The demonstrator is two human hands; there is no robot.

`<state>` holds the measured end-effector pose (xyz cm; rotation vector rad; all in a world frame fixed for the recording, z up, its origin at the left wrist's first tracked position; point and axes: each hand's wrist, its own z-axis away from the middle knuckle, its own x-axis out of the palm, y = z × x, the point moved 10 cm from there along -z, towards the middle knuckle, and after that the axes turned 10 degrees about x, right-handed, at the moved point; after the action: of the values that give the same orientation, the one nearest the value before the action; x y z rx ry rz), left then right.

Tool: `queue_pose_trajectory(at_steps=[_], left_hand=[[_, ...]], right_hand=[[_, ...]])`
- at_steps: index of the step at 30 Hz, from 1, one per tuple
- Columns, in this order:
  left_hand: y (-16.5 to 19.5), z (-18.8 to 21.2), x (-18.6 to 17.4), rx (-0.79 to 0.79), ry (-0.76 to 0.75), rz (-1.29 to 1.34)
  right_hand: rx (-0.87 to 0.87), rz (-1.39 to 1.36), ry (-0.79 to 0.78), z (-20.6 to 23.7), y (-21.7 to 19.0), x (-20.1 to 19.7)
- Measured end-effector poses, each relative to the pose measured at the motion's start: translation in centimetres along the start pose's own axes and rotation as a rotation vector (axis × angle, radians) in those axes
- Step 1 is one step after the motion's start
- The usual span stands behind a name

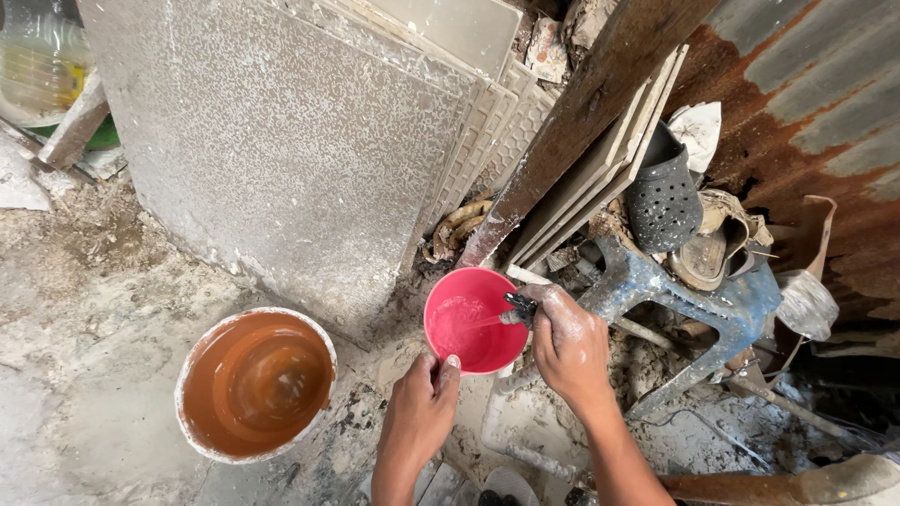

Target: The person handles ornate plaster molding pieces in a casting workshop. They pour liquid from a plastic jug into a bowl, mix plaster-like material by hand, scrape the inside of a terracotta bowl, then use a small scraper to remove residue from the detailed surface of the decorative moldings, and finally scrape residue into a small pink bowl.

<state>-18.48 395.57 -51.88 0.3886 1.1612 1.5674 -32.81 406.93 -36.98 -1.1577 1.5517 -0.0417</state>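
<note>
My left hand [422, 403] grips the near rim of a small pink bowl [469, 342] and holds it just under a tap. My right hand [565, 342], dusted white, is closed on the black tap handle [518, 305]. A thin stream of water runs from the tap into the bowl, and a little water lies in its bottom. A white pipe [511, 440] leads down from the tap below my hands.
A white bucket of brown muddy water [255, 382] stands on the dusty floor at left. Large grey tiles [281, 141] lean against the wall behind. A blue plastic stool [694, 305], a dark clog [662, 197], a wooden plank [581, 112] and rusty sheet metal [806, 103] crowd the right.
</note>
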Motion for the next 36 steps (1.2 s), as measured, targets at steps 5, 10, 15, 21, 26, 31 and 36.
queue_pose_trajectory(at_steps=[5,10,15,21,26,31,36], left_hand=[[0.1,-0.2,0.0,0.017,0.003,0.009],[-0.3,0.2,0.5,-0.017,-0.026,0.018],[-0.2,0.7,0.6,-0.031,-0.035,0.027],[-0.2,0.8,0.4,-0.04,-0.039,0.028],[-0.1,0.7,-0.3,-0.009,0.003,0.023],[-0.2,0.8,-0.4,-0.003,0.013,0.044],[-0.6,0.6,-0.3,-0.024,-0.001,0.044]], right_hand=[[0.017,0.011,-0.003,-0.1,0.2,0.2],[0.028,0.0,-0.009,0.2,0.4,0.1],[0.015,-0.005,-0.004,0.5,0.3,0.0],[0.023,-0.009,-0.013,0.4,0.4,0.1],[0.01,-0.005,-0.006,0.4,0.3,0.2],[0.015,-0.004,0.0,0.4,0.5,0.3],[-0.018,-0.006,0.004,0.4,0.1,0.3]])
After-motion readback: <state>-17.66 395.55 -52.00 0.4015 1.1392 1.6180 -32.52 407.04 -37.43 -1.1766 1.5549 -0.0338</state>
